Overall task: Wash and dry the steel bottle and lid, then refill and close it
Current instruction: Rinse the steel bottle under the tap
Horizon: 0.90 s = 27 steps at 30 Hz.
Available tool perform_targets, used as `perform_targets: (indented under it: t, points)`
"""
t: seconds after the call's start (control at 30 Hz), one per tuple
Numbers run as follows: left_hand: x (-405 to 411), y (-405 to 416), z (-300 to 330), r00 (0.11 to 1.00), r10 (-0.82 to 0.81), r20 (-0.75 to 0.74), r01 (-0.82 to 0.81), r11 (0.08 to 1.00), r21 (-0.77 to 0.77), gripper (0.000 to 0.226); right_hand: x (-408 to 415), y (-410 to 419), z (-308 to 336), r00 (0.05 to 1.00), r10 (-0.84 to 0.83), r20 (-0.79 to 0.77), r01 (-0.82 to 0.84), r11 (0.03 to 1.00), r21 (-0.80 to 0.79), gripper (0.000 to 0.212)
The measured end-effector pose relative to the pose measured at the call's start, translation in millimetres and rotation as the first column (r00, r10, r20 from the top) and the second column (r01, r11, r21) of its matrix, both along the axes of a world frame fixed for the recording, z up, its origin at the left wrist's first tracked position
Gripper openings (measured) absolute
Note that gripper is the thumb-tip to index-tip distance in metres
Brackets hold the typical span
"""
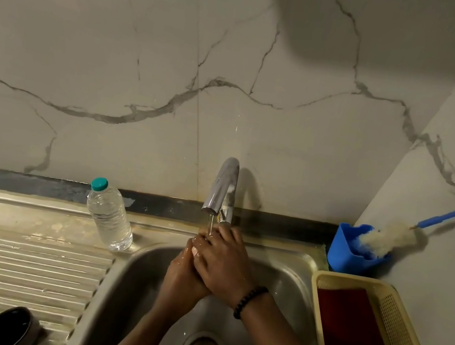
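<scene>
Rinsing: left hand (184,270) and right hand (220,264) are pressed together under the tap (222,189), fingers flat, nothing held.
Lid: dark cap (9,327) is seen on the drainboard (9,262).
Steel bottle: not shown.
Refill: plastic bottle (110,216) is unopened.
Progress: cannot be judged; refilling and closing remain.

place: home kitchen | evidence: steel sink (287,275) with ribbed drainboard (17,266), tap (222,189), marble-look wall tiles (149,54), yellow dish basket (394,317), bottle brush (390,237)
</scene>
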<state>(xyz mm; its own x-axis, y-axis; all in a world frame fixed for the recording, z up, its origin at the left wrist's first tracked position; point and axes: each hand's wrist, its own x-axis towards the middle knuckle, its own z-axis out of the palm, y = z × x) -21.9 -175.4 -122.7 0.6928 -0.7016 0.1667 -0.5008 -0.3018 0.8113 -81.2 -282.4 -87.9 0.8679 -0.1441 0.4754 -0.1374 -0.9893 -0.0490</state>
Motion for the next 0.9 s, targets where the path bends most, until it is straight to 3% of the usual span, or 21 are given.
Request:
perform_targets:
  t: [0.13, 0.27, 0.4, 0.47, 0.57, 0.67, 0.77, 0.83, 0.9]
  points:
    - [-3.7, 0.3, 5.9, 0.978, 0.059, -0.201, -0.073, 0.995, -0.061, 0.049, 9.4, -0.9, 2.3, 0.996, 0.091, 0.009, -0.089, 0.989, -0.120, 0.034]
    - [3.9, 1.2, 14.0, 0.893, 0.013, -0.449, -0.078, 0.989, -0.126, 0.061, 2.7, 2.2, -4.7, 0.995, 0.092, 0.047, -0.086, 0.990, -0.110, 0.045]
    - [8.4, 6.9, 19.8, 0.891, -0.144, -0.431, 0.093, 0.986, -0.138, 0.034, 3.1, -6.2, 9.5, 0.966, 0.260, -0.005, -0.259, 0.961, -0.097, 0.032]
    - [12.3, 8.4, 18.1, 0.898, -0.150, -0.413, 0.111, 0.987, -0.117, 0.045, 9.2, -11.8, 17.5, 0.961, 0.263, -0.080, -0.269, 0.960, -0.081, 0.029]
    - [16.9, 4.3, 17.7, 0.950, -0.107, -0.293, 0.093, 0.994, -0.063, 0.068, 14.4, -9.6, 31.6, 0.973, 0.089, -0.215, -0.033, 0.967, 0.254, 0.036]
    - [17.9, 1.0, 13.6, 0.964, -0.033, -0.264, 0.005, 0.994, -0.106, 0.079, 17.7, 0.6, 40.9, 0.934, -0.180, -0.307, 0.328, 0.773, 0.544, 0.051]
    - [16.1, 0.9, 7.8, 0.976, 0.020, -0.218, -0.045, 0.993, -0.110, 0.077, 19.2, 9.7, 40.1, 0.859, -0.302, -0.414, 0.506, 0.626, 0.593, 0.072]
    - [13.3, 0.7, 6.7, 0.978, 0.034, -0.207, -0.057, 0.993, -0.103, 0.074, 16.5, 15.2, 36.6, 0.824, -0.343, -0.450, 0.558, 0.627, 0.543, 0.080]
    - [12.2, 1.6, 5.4, 0.971, 0.035, -0.237, -0.063, 0.992, -0.112, 0.071, 10.8, 15.6, 35.4, 0.846, -0.367, -0.386, 0.528, 0.674, 0.517, 0.078]
